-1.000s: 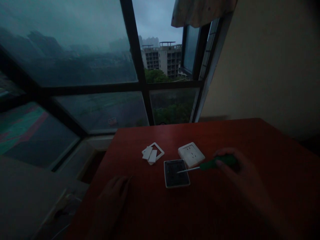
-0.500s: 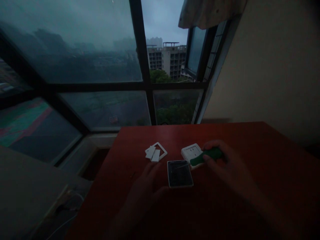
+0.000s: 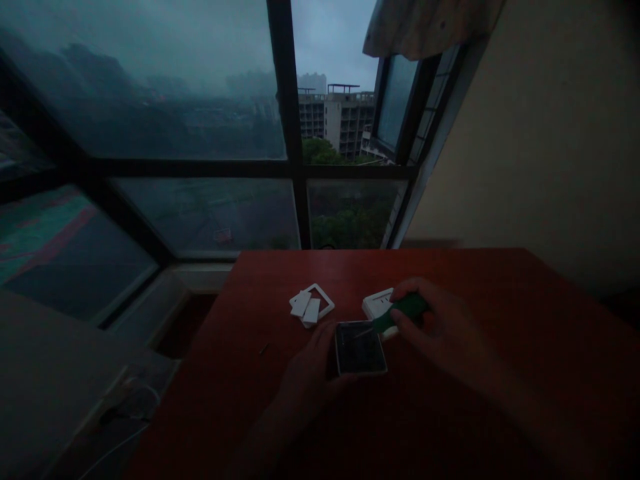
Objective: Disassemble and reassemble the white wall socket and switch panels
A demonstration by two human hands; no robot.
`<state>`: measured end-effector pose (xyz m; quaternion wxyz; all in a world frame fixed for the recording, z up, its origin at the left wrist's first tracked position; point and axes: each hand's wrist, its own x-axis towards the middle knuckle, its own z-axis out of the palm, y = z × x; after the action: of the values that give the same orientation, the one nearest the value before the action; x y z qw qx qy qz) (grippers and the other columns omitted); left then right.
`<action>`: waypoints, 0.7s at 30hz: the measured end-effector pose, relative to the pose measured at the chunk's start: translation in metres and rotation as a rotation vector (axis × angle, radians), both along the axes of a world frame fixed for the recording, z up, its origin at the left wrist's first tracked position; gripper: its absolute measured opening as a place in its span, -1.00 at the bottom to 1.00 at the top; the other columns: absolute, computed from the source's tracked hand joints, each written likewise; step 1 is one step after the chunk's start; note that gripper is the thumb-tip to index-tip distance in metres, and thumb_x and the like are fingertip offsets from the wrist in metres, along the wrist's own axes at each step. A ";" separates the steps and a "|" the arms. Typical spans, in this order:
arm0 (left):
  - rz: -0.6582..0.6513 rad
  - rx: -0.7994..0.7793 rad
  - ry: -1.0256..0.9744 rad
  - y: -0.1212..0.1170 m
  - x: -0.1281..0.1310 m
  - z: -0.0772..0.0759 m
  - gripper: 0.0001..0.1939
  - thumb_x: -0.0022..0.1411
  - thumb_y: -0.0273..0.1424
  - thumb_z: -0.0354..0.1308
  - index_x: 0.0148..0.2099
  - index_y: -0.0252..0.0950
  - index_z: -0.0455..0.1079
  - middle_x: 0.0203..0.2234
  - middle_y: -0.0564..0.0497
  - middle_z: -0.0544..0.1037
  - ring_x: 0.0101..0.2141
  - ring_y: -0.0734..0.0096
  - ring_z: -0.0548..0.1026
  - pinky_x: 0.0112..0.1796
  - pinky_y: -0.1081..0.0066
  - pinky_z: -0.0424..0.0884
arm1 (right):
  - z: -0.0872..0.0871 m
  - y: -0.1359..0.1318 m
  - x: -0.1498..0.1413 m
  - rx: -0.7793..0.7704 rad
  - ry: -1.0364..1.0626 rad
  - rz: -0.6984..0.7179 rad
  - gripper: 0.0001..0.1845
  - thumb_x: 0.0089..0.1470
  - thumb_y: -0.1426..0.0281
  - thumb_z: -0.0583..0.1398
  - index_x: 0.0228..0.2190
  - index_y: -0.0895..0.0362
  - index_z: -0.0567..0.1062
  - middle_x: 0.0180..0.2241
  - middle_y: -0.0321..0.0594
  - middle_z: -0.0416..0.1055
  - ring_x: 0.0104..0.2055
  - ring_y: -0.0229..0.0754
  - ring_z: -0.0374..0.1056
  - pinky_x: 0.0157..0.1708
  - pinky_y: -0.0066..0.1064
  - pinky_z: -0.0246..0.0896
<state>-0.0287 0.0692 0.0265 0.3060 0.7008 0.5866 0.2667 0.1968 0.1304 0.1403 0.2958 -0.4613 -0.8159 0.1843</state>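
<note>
A square wall plate (image 3: 361, 350) with a pale rim and dark back lies on the table. My left hand (image 3: 310, 367) grips its left side, fingers at the far left corner and thumb by the near one. A green-handled screwdriver (image 3: 403, 312) is held in my right hand (image 3: 435, 317). Its metal shaft slants left over the wall plate's dark back; whether the tip touches a screw is too dark to tell. Behind, a white wall socket (image 3: 376, 303) is partly covered by the screwdriver and my right hand.
A white square frame (image 3: 325, 303) with two small white plates (image 3: 311, 311) on it lies at the far left. A small thin piece, seemingly a screw (image 3: 264, 348), rests on the reddish table (image 3: 450, 263). Windows (image 3: 200, 213) stand behind the table's far edge.
My left hand has moved right from the table onto the wall plate, leaving the small thin piece on the table. My right hand has shifted left with the screwdriver.
</note>
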 end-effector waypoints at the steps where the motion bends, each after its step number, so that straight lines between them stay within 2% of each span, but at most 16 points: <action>1: -0.004 0.006 -0.003 0.001 0.000 0.000 -0.14 0.01 -0.36 0.36 0.28 -0.12 0.02 0.26 -0.10 0.18 0.22 0.08 0.19 0.16 0.12 0.18 | 0.003 0.000 -0.002 0.022 -0.027 0.012 -0.84 0.08 0.38 0.14 -0.23 0.06 0.35 -0.28 -0.24 0.44 -0.31 -0.18 0.38 -0.34 -0.37 0.24; 7: -0.019 0.025 0.024 0.005 0.001 -0.002 -0.11 -0.03 -0.37 0.38 0.29 -0.13 0.03 0.27 -0.09 0.14 0.20 0.09 0.22 0.13 0.15 0.24 | 0.025 -0.001 -0.024 0.126 -0.286 0.116 -0.84 0.16 0.29 0.12 -0.23 0.09 0.38 -0.26 -0.21 0.44 -0.30 -0.16 0.38 -0.39 -0.37 0.17; 12: -0.012 0.051 0.038 0.005 0.000 -0.006 -0.07 -0.04 -0.35 0.39 0.31 -0.10 0.00 0.28 -0.08 0.12 0.23 0.03 0.17 0.12 0.12 0.25 | 0.042 -0.003 -0.051 0.214 -0.469 0.156 -0.75 0.20 0.16 0.09 -0.32 0.08 0.39 -0.37 -0.27 0.44 -0.43 -0.17 0.37 -0.54 -0.41 -0.04; 15: -0.021 0.059 0.031 0.005 -0.001 -0.007 -0.06 -0.04 -0.35 0.39 0.31 -0.10 0.00 0.29 -0.08 0.12 0.24 0.03 0.15 0.13 0.13 0.23 | 0.047 -0.001 -0.060 0.174 -0.458 0.206 -0.79 0.23 0.23 0.06 -0.32 0.08 0.40 -0.36 -0.27 0.45 -0.43 -0.21 0.36 -0.52 -0.42 -0.02; 18: -0.023 0.057 0.035 0.005 -0.001 -0.007 -0.09 -0.02 -0.34 0.38 0.31 -0.10 0.01 0.28 -0.08 0.12 0.22 0.03 0.18 0.12 0.14 0.25 | 0.050 0.003 -0.062 0.092 -0.362 0.321 -0.87 0.21 0.38 0.07 -0.23 0.09 0.39 -0.24 -0.23 0.46 -0.29 -0.21 0.39 -0.38 -0.42 0.12; 21: -0.025 0.041 0.045 0.006 -0.002 -0.006 -0.10 -0.02 -0.32 0.37 0.30 -0.09 0.01 0.29 -0.08 0.11 0.21 0.04 0.21 0.10 0.14 0.28 | 0.052 0.004 -0.061 0.035 -0.274 0.434 -0.70 0.13 0.48 0.10 -0.06 0.07 0.33 -0.10 -0.21 0.45 -0.13 -0.20 0.38 -0.24 -0.42 0.19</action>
<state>-0.0303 0.0748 0.0204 0.2816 0.7202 0.5789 0.2588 0.1356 0.1348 0.1927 0.1439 -0.2908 -0.9313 0.1654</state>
